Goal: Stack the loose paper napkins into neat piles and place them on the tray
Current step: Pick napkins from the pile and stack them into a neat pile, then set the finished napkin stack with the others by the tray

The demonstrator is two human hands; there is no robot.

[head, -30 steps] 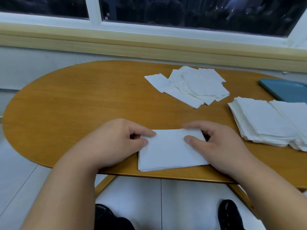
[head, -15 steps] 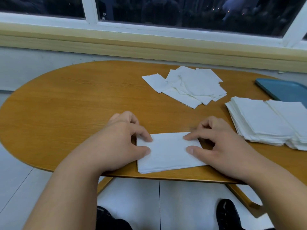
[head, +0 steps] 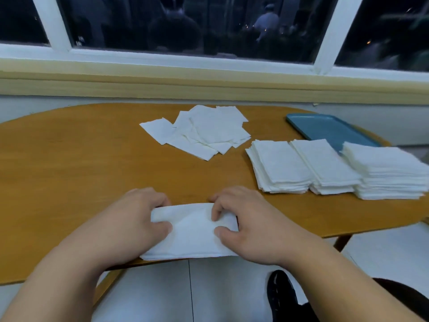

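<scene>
Oval orange-brown wooden table (head: 81, 163) fills view. Three neat stacks of white paper napkins (head: 283, 166) at right, in front of flat teal plastic tray (head: 329, 130). Loose heap of white napkins (head: 209, 131) centre back. Folded white napkin (head: 192, 231) at near edge; left hand (head: 130, 226) and right hand (head: 250, 228) pinch its ends, fingers curled.

White napkins (head: 204, 133), blue tray (head: 329, 129).
</scene>
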